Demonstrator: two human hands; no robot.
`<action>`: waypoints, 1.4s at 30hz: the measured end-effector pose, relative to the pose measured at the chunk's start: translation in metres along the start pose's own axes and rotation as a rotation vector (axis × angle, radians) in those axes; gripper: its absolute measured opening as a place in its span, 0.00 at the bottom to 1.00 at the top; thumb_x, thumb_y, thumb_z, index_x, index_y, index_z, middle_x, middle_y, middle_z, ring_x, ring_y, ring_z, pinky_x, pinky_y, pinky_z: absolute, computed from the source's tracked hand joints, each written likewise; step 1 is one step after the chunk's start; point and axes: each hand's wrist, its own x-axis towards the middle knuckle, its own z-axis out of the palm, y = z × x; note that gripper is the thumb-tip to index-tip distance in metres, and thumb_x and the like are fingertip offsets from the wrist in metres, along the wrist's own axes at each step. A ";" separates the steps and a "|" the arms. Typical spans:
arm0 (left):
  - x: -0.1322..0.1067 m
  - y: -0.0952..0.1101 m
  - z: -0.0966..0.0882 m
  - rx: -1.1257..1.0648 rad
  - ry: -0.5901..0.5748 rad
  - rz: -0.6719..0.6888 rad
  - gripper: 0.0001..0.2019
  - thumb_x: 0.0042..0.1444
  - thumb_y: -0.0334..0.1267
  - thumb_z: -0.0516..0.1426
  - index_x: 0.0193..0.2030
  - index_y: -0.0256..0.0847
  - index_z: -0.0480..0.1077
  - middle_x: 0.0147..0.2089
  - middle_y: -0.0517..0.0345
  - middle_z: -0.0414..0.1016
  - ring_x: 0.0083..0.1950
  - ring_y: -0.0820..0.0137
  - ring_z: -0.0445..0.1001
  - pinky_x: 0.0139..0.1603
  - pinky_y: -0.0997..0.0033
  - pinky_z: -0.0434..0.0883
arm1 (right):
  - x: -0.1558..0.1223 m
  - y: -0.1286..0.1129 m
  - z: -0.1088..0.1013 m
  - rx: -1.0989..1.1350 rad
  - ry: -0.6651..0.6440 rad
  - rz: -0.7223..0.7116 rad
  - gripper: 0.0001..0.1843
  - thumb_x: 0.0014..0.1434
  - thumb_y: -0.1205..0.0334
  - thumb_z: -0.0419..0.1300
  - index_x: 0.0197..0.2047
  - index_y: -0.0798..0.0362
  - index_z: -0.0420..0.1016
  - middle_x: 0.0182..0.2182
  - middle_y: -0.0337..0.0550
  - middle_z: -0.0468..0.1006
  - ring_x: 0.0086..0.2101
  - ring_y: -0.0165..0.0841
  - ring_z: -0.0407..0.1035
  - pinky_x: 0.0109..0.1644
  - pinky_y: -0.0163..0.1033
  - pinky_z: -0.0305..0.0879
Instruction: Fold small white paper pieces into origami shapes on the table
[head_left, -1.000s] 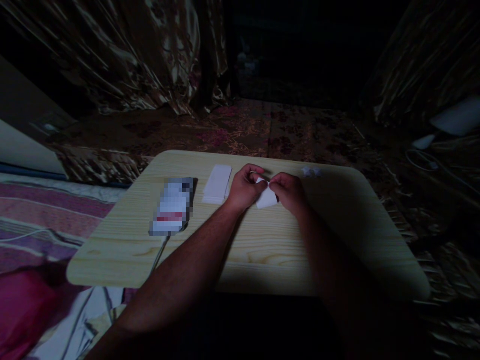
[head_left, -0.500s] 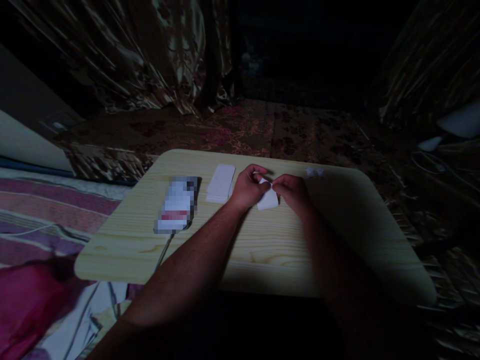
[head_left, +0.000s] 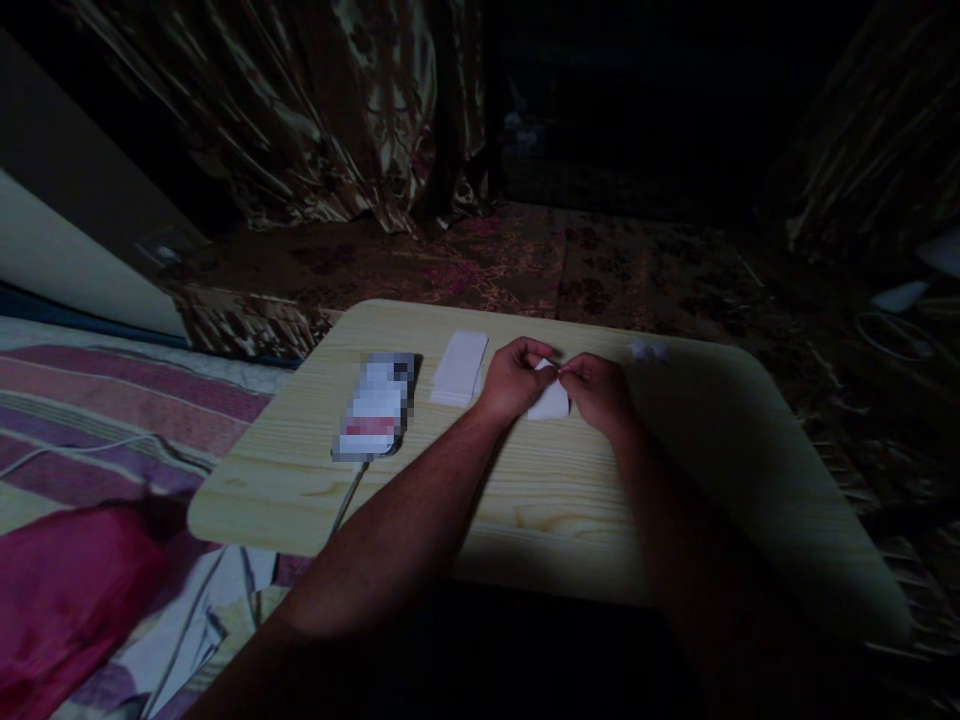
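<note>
A small white piece of paper is pinched between both my hands above the wooden table. My left hand grips its upper left side with thumb and fingers. At its upper right edge, my right hand is closed with the fingertips meeting the left thumb. Part of the paper is hidden by the fingers. Just left of my left hand lies a stack of white paper strips. Beyond my right hand sit small folded white paper pieces, whose exact shape is hard to make out.
A blurred-out phone with a cable lies at the table's left. Striped bedding and a pink cloth are on the left side. Curtains hang behind, and a white lamp-like object stands at far right.
The whole view has shifted, so the table and hands appear slightly further right. Both hands keep hold of the paper, with only slight finger movement.
</note>
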 end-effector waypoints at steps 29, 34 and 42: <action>0.002 0.005 -0.005 -0.262 -0.003 -0.182 0.12 0.37 0.39 0.68 0.25 0.35 0.73 0.26 0.58 0.75 0.26 0.76 0.68 0.28 0.73 0.63 | -0.001 -0.008 0.001 0.032 -0.009 0.008 0.06 0.50 0.60 0.57 0.28 0.52 0.71 0.19 0.35 0.72 0.22 0.30 0.66 0.26 0.33 0.59; 0.003 0.007 -0.007 -0.220 -0.038 -0.196 0.13 0.36 0.41 0.69 0.24 0.35 0.72 0.25 0.58 0.74 0.24 0.77 0.66 0.27 0.73 0.62 | -0.001 -0.009 0.001 0.025 -0.003 0.038 0.05 0.48 0.61 0.57 0.27 0.52 0.71 0.19 0.35 0.71 0.22 0.29 0.66 0.26 0.33 0.59; 0.005 0.005 -0.009 -0.223 -0.052 -0.217 0.14 0.34 0.40 0.70 0.24 0.35 0.72 0.24 0.58 0.74 0.24 0.76 0.66 0.27 0.72 0.62 | 0.000 -0.005 0.001 0.024 -0.007 0.034 0.05 0.47 0.61 0.57 0.26 0.52 0.71 0.19 0.35 0.71 0.22 0.29 0.65 0.25 0.33 0.57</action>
